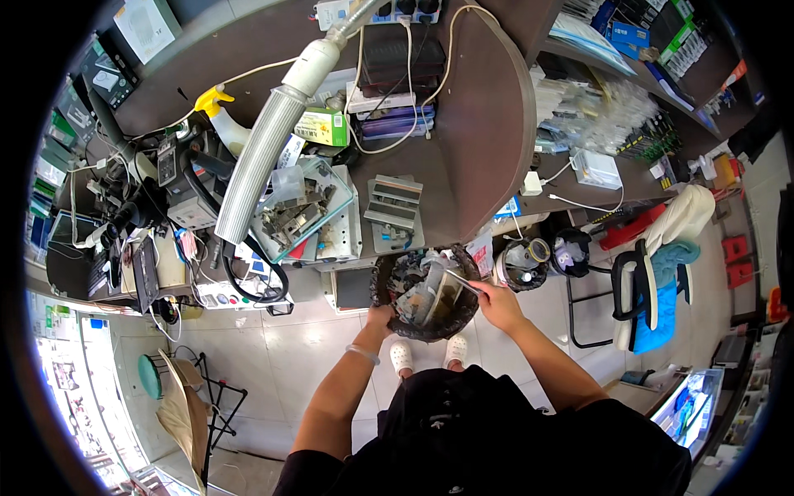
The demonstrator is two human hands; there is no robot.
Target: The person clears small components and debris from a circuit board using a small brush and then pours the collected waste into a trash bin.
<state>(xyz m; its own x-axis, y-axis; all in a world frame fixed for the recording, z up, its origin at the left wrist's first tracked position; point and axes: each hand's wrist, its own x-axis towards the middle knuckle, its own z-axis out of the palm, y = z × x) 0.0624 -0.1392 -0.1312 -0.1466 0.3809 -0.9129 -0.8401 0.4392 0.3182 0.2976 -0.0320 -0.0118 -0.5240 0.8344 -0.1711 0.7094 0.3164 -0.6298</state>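
A round trash bin (382, 285) with a dark liner is in front of me, below the desk edge and above my white clogs. Crumpled plastic, paper and grey scraps (426, 289) fill it. My left hand (379, 318) is closed on the bin's near left rim. Over the right side of the bin, my right hand (498, 304) is closed round a slim, light metal tool (465, 281), possibly tweezers. Its tip points down at the scraps; whether it touches them I cannot tell.
Above the bin, the desk bears a clear tray of metal parts (302, 211) and a grey metal fixture (394, 207). A ribbed hose (256, 165) hangs over it. Two more bins, one a lined bin (527, 269), stand to the right, near a folding chair (653, 289).
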